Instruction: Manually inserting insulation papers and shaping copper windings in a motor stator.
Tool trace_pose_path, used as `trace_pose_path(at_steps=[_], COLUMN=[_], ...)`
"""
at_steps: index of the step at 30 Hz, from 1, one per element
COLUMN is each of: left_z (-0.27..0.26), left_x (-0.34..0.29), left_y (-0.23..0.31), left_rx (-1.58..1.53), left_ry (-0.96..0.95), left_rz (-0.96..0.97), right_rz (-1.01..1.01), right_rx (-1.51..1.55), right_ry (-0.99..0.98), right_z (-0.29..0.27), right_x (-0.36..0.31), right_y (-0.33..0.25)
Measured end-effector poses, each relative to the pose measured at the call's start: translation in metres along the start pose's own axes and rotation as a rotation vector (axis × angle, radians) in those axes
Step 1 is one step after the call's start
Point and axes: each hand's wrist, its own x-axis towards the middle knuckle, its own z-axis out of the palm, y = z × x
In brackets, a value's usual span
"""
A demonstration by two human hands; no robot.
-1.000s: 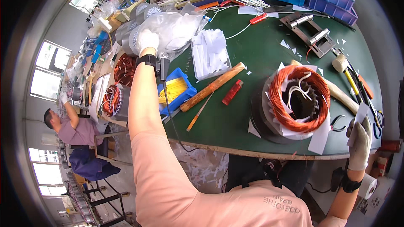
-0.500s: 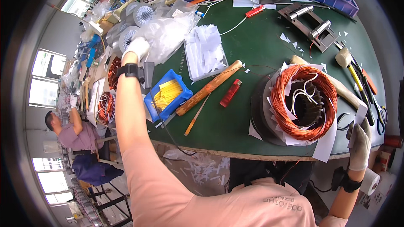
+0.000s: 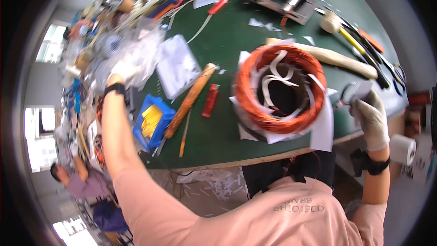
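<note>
At ten o'clock, the left hand (image 3: 125, 70), fingers blurred beyond telling, reaches to plastic bagging (image 3: 142, 57), likely needing a light touch; the right hand (image 3: 371, 118) clamps white paper (image 3: 363, 90) at three, copper coil (image 3: 248, 86) at two.

Two lines of dark lettering (image 3: 298, 204) are printed on the pink shirt (image 3: 255, 216) and are seen upside down. A row of small marks (image 3: 159, 85), too blurred to be read, is borne by the green worktop (image 3: 218, 141) beside the white tray (image 3: 177, 66).
</note>
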Motion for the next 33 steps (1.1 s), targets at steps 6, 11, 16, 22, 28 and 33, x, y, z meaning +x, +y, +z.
trace_pose_path(at_steps=[6,11,16,22,28,33], left_z=[-0.01,-0.066,-0.112,-0.121,-0.107,-0.106], left_x=[-0.025,-0.099,-0.168,-0.186,-0.188,-0.187], left_y=[-0.033,0.061,0.255,0.403,0.381,0.386], left_rx=[-0.131,0.145,-0.518,-0.699,-0.882,-0.712], left_ry=[0.129,0.332,0.632,0.631,0.435,0.489], left_rz=[-0.152,-0.146,-0.056,0.245,0.133,0.24], right_rz=[-0.083,-0.214,-0.816,-1.266,-1.262,-1.239], right_rx=[-0.021,0.132,-0.305,-0.524,-0.486,-0.504], right_ry=[0.005,-0.097,-0.051,-0.027,0.036,0.006], right_z=[0.016,0.034,0.046,0.064,0.076,0.09], right_x=[-0.013,-0.02,-0.02,-0.022,-0.019,-0.022], right_y=[-0.011,-0.005,0.014,0.019,0.023,0.034])
